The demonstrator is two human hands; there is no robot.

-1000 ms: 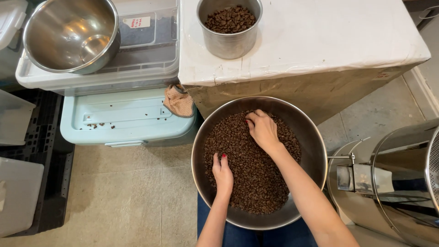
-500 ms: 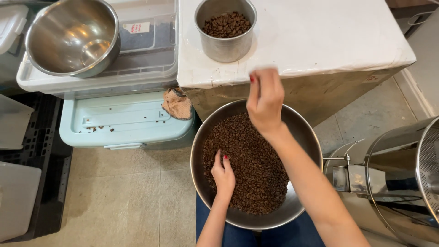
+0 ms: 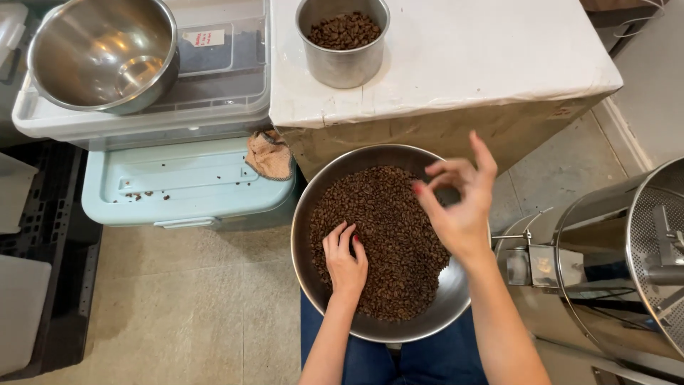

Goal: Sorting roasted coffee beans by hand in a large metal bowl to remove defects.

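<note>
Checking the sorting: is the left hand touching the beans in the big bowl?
Touching. The head view shows the left hand resting flat on the coffee beans.

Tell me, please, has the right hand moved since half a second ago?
Yes. The right hand has come back from the white box edge toward the person, now raised over the right side of the bean bowl.

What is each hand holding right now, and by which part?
Left hand rests palm-down on the coffee beans in the steel bowl, gripping nothing visible. Right hand hovers, fingertips loosely curled; whether they pinch anything cannot be told.
</note>
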